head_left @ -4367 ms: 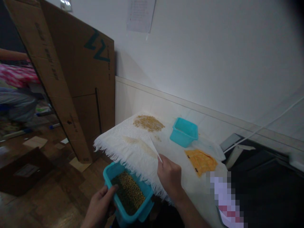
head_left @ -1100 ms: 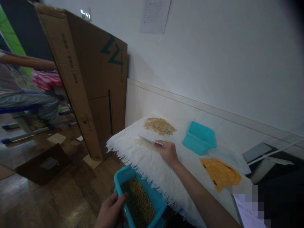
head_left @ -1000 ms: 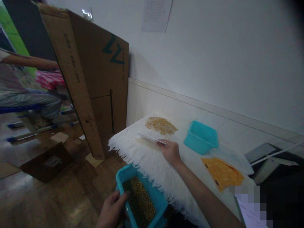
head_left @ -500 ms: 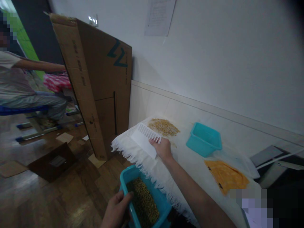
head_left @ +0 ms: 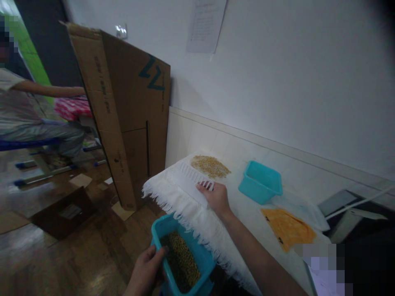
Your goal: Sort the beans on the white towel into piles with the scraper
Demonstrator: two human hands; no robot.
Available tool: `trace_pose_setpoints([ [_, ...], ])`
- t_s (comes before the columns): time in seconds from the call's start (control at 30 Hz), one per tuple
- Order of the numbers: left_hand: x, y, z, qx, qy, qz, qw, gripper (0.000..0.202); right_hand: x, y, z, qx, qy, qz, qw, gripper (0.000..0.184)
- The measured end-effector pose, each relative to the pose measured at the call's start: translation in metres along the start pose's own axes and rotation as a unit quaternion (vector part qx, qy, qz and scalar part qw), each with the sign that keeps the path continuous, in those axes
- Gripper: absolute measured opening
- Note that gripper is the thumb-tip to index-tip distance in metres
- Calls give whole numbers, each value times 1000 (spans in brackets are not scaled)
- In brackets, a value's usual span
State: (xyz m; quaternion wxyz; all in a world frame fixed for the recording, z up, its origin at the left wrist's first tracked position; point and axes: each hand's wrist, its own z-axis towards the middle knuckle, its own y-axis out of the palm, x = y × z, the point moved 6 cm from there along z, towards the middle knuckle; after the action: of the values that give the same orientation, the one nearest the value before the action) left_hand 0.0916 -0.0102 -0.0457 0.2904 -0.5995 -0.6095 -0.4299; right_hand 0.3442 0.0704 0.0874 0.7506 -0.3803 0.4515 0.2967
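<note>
My left hand (head_left: 148,261) grips the near-left rim of a turquoise plastic bin (head_left: 206,277), thumb over the edge. Yellowish beans (head_left: 187,259) lie inside along with something dark green. The bin hangs low beside the fringed edge of a white cloth (head_left: 156,187). Over that cloth my right hand (head_left: 217,196) is closed on the right end of a flat white slotted plate (head_left: 185,179), fingers showing through the slots. Just beyond the plate, a loose heap of beans (head_left: 211,165) is spread on the cloth.
A second turquoise bin (head_left: 261,183) stands right of the heap, near an orange cloth (head_left: 290,226) and clear plastic (head_left: 304,209). A tall cardboard box (head_left: 135,102) leans at the left against the wall. A seated person (head_left: 33,102) works beyond it; cardboard pieces (head_left: 63,211) litter the floor.
My right hand has drawn the slotted plate slightly right and nearer me, away from the bean heap. My left hand keeps its hold on the bin. The view has shifted a little.
</note>
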Motion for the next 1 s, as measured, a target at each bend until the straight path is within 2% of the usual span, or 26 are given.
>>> trace_pose_setpoints([
  [0.1, 6, -3, 5, -12, 28, 8, 1000, 40, 1, 7, 7, -9, 10, 40, 999, 32],
  [0.2, 12, -9, 6, 8, 28, 10, 1000, 39, 9, 4, 10, -7, 38, 86, 996, 39],
  [0.33, 14, -14, 7, 20, 28, -11, 999, 37, 22, 5, -10, -15, 77, 114, 990, 46],
  [0.47, 14, -16, 8, 13, 33, -20, 999, 37, 26, 19, -28, -37, 80, 92, 992, 38],
  [0.67, 18, -17, 6, 6, 39, -11, 999, 37, 26, 33, -25, -45, 72, 66, 994, 31],
  [1.0, 16, -20, 12, 13, 38, 7, 999, 37, 28, 12, 7, -32, 68, 86, 993, 37],
])
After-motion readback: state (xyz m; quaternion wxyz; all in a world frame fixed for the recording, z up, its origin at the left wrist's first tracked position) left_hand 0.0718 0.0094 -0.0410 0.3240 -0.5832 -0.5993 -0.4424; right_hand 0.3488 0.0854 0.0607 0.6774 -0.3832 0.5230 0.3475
